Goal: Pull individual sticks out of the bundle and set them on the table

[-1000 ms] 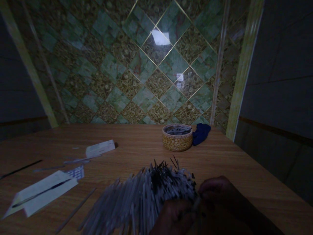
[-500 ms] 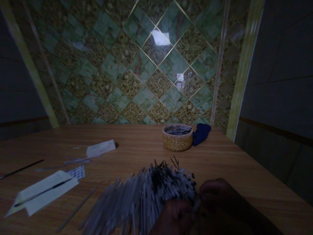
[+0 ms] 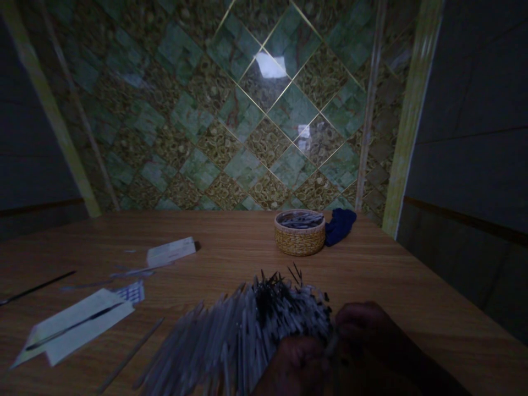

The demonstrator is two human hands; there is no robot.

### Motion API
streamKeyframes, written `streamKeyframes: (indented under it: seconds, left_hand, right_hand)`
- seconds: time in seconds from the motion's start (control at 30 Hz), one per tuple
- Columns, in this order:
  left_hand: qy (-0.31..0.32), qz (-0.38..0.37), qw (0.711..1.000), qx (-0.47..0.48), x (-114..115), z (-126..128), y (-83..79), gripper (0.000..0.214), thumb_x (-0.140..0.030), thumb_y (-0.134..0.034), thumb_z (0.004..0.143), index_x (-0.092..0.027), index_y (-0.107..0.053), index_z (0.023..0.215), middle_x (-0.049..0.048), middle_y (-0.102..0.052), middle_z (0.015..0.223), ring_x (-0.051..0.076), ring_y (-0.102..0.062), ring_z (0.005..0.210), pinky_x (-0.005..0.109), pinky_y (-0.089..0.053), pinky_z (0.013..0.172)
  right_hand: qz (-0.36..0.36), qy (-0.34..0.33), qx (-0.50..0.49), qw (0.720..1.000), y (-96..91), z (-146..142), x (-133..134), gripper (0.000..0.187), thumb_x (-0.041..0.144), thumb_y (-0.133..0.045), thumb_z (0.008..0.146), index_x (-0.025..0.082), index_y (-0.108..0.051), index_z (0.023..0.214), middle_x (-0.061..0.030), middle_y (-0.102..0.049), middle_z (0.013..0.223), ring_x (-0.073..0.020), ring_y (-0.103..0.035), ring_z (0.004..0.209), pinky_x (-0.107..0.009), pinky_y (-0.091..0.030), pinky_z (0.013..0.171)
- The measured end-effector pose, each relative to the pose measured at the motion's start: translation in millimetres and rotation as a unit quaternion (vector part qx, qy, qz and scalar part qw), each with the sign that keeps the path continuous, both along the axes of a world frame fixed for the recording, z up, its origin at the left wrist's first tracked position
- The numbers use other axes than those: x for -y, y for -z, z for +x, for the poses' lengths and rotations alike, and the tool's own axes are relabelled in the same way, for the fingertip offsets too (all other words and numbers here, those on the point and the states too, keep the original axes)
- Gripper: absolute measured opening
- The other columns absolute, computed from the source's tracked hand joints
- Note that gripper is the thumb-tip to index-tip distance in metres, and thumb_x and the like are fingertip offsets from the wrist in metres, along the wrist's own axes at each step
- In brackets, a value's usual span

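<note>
A large heap of slender pale sticks (image 3: 223,335), many with dark tips, fans across the table in front of me. They resemble pen refills, though dim light hides their exact kind. My left hand (image 3: 295,360) is closed at the near right side of the heap. Just right of it, my right hand (image 3: 365,327) is closed too, fingertips pinched together. A small pale stick-like piece (image 3: 331,347) shows between the two hands, its ends covered by fingers. Darkness blurs the fingers' exact contact.
Farther back stands a woven basket (image 3: 300,242) holding similar sticks, with a dark blue cloth (image 3: 340,225) beside it. To the left lie a white box (image 3: 171,252), folded paper (image 3: 82,327) with a dark thin stick on it, a single pale stick (image 3: 131,355) and another dark stick (image 3: 39,287).
Both hands stay nearly in place, with the pale piece between them. The view has shifted very slightly; the heap and basket look the same.
</note>
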State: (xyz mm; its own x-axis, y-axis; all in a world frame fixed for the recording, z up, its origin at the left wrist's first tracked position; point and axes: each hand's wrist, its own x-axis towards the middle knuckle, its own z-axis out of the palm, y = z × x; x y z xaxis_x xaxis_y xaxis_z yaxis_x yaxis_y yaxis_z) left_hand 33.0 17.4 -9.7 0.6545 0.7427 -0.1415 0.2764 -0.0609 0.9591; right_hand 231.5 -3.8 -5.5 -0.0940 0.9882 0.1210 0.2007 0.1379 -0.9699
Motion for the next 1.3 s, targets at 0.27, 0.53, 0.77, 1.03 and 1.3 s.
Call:
streamKeyframes:
  seconds: [0.27, 0.53, 0.77, 1.03, 1.3]
  left_hand:
    - [0.011, 0.162, 0.987, -0.015, -1.6, -0.2, 8.9, 0.018, -0.027, -0.050, 0.074, -0.019, -0.042, 0.059, -0.0038, -0.036, 0.060, 0.011, -0.036, 0.059, 0.023, -0.025, 0.051]
    - [0.030, 0.219, 0.973, -0.061, 0.1, -0.5, -3.4, 0.019, -0.019, -0.047, 0.073, -0.020, -0.037, 0.057, -0.0043, -0.034, 0.059, 0.011, -0.035, 0.057, 0.024, -0.022, 0.051]
    - [0.017, 0.198, 0.980, -0.034, 2.1, -1.5, -2.6, 0.022, -0.027, -0.053, 0.077, -0.019, -0.049, 0.056, -0.0037, -0.037, 0.056, 0.012, -0.036, 0.058, 0.023, -0.026, 0.049]
    - [0.008, 0.190, 0.979, -0.075, 5.0, -3.8, 0.9, 0.018, -0.015, -0.049, 0.073, -0.019, -0.041, 0.058, -0.0049, -0.035, 0.060, 0.010, -0.036, 0.058, 0.023, -0.022, 0.049]
    - [0.041, 0.202, 0.978, -0.035, 0.2, -3.3, 7.5, 0.018, -0.009, -0.046, 0.070, -0.019, -0.038, 0.058, -0.0060, -0.033, 0.059, 0.008, -0.034, 0.056, 0.022, -0.021, 0.049]
  right_hand:
    - [0.030, -0.006, 0.115, 0.993, -0.1, -2.1, -2.4, 0.027, 0.035, -0.048, 0.075, 0.020, -0.044, 0.053, 0.0056, -0.039, 0.048, -0.0095, -0.038, 0.046, -0.021, -0.031, 0.044]
    - [0.017, -0.025, 0.116, 0.993, -0.5, 1.1, -2.7, 0.036, 0.044, -0.041, 0.081, 0.020, -0.043, 0.053, 0.0046, -0.038, 0.050, -0.0108, -0.038, 0.049, -0.023, -0.030, 0.046]
    - [-0.008, -0.057, 0.107, 0.993, -3.5, 4.4, 1.2, 0.019, 0.034, -0.052, 0.074, 0.018, -0.052, 0.064, 0.0024, -0.050, 0.056, -0.0125, -0.047, 0.053, -0.023, -0.034, 0.050]
    - [-0.004, -0.055, 0.101, 0.993, 1.5, 8.5, 0.1, 0.031, 0.042, -0.048, 0.080, 0.018, -0.048, 0.062, 0.0040, -0.044, 0.055, -0.0101, -0.040, 0.049, -0.022, -0.030, 0.046]
    - [-0.006, -0.037, 0.084, 0.996, 3.7, 3.9, -0.8, 0.039, 0.045, -0.047, 0.082, 0.019, -0.044, 0.053, 0.0057, -0.039, 0.046, -0.0092, -0.038, 0.042, -0.022, -0.026, 0.041]
